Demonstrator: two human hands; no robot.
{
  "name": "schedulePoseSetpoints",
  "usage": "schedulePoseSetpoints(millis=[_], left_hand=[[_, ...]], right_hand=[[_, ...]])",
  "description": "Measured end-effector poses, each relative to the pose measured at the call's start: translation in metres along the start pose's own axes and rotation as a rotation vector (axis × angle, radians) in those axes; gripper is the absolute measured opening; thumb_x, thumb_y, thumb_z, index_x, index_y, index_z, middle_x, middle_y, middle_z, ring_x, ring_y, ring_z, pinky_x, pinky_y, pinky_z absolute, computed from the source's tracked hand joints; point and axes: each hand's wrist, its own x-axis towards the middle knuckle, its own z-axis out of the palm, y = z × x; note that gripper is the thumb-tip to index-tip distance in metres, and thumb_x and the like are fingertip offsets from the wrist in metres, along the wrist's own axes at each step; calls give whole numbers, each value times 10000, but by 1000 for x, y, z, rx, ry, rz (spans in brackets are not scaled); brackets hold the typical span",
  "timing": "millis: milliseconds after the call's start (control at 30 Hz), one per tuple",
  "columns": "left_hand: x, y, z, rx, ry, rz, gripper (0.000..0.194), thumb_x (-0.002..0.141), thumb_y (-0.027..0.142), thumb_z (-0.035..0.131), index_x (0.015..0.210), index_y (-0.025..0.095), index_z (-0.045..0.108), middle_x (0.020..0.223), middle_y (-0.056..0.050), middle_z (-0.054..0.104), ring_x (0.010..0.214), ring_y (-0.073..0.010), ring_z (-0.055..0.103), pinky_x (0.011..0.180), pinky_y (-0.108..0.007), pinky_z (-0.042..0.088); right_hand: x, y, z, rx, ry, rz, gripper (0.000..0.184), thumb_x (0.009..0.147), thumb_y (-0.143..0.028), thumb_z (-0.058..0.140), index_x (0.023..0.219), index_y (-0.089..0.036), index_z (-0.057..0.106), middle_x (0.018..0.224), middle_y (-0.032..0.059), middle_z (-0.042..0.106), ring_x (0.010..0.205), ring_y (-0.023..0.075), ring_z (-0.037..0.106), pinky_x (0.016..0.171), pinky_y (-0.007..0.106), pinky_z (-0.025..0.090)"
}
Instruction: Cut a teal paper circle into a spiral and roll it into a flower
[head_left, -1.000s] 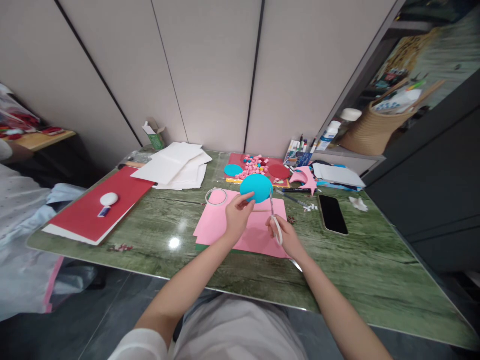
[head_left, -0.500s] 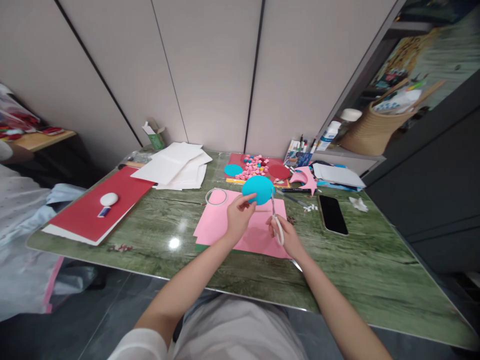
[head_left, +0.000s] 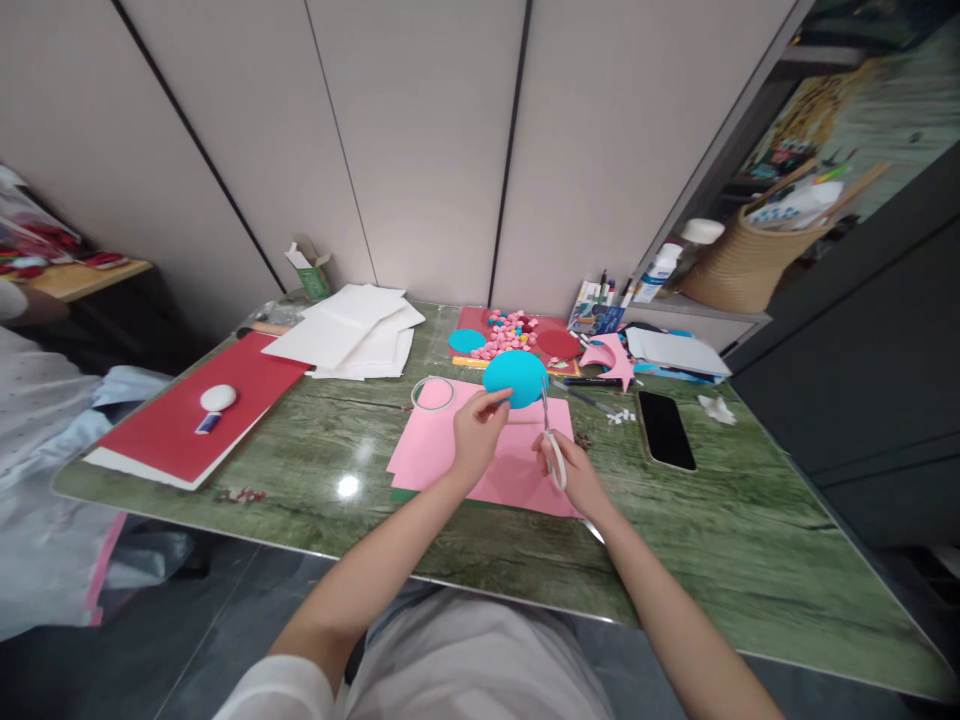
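Observation:
My left hand (head_left: 480, 425) pinches the lower edge of a blue paper circle (head_left: 517, 376), held up over the table. My right hand (head_left: 570, 465) grips a pair of white-handled scissors (head_left: 553, 455), whose blades point away from me and meet the circle's right edge. Under both hands lie sheets of pink paper (head_left: 427, 450), with a green edge showing beneath. A thin ring (head_left: 433, 393) rests on the upper left corner of the pink paper. A pencil-like stick lies partly hidden between my hands.
Behind the circle are pink paper pieces (head_left: 510, 335), another blue circle (head_left: 466, 341) and a red circle (head_left: 559, 344). A phone (head_left: 666, 430) and pink scrap (head_left: 611, 358) lie rightward. White sheets (head_left: 349, 325) and red paper (head_left: 172, 425) are leftward. Another person's sleeve (head_left: 45, 390) shows at far left.
Almost nothing differs. The blue circle and the scissors have shifted very slightly to the left, with both hands keeping their hold.

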Motion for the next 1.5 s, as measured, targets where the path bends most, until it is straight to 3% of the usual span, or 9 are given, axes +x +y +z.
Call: schedulePoseSetpoints(millis=[833, 1067, 1500], left_hand=[[1, 4, 0, 36, 3, 41, 238, 715, 229, 552, 930, 181, 643, 744, -31, 554, 685, -116, 493, 622, -237, 414], [0, 3, -2, 27, 3, 29, 194, 745, 236, 518, 862, 178, 662, 785, -39, 593, 724, -122, 526, 659, -246, 418], [-1, 4, 1, -2, 52, 42, 237, 706, 274, 580, 918, 185, 640, 839, -52, 589, 736, -124, 529, 665, -265, 450]], right_hand=[[-1, -1, 1, 25, -5, -5, 291, 838, -442, 386, 800, -177, 501, 558, -20, 448, 541, 118, 429, 543, 246, 341], [-2, -4, 0, 5, -19, -14, 283, 843, -430, 385, 791, -176, 495, 562, -24, 461, 538, 109, 428, 539, 235, 334], [-1, 0, 2, -2, -19, 16, 328, 820, -479, 397, 793, -175, 516, 535, -20, 471, 518, 113, 436, 522, 235, 352]])
